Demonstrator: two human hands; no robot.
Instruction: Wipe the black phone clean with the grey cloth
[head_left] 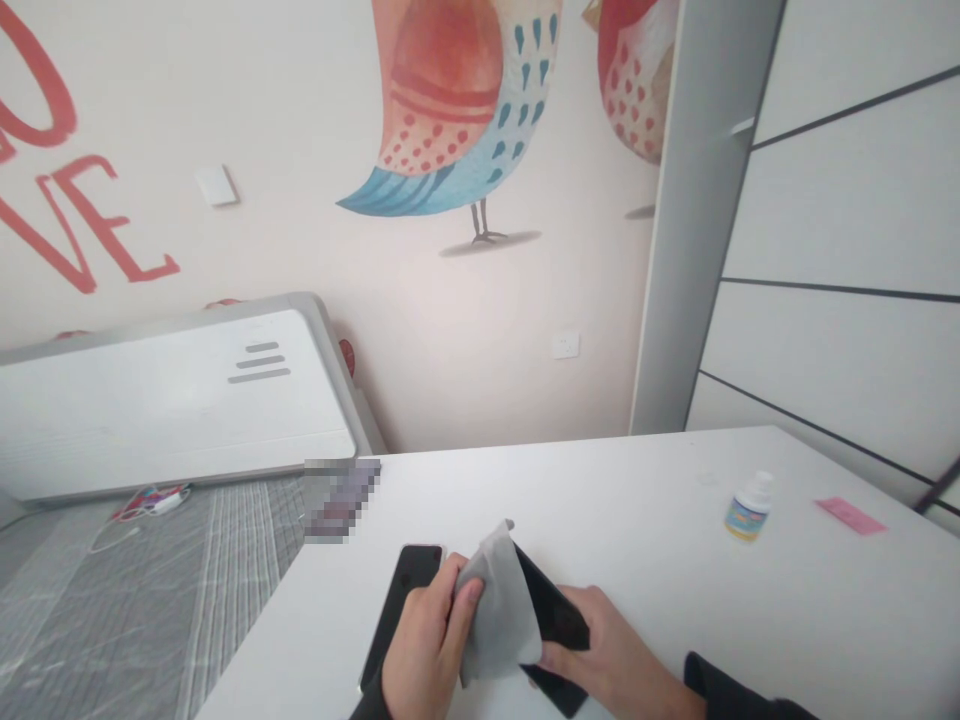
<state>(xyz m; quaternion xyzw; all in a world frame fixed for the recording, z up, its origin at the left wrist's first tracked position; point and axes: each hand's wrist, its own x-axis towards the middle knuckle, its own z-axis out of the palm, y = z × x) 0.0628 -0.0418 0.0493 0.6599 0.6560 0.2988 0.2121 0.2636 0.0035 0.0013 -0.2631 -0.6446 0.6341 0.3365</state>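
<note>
My left hand (435, 625) pinches a light grey cloth (501, 610) between thumb and fingers. The cloth lies against a black, glossy, flat thing that looks like a phone (551, 600) and covers part of it. My right hand (604, 645) grips this phone by its right side, thumb in front near the cloth's lower corner. Another black piece (556, 692) shows below my right thumb; whether it belongs to the same phone I cannot tell. A second black phone (401, 600) lies flat on the white table, left of the cloth and partly behind my left hand.
On the white table (645, 520), a small white bottle (748, 508) with a blue and yellow label stands at the right, beside a pink slip (851, 515). A blurred-out item (341, 500) lies at the left edge. Beyond is a bed (172, 590) with a white cable.
</note>
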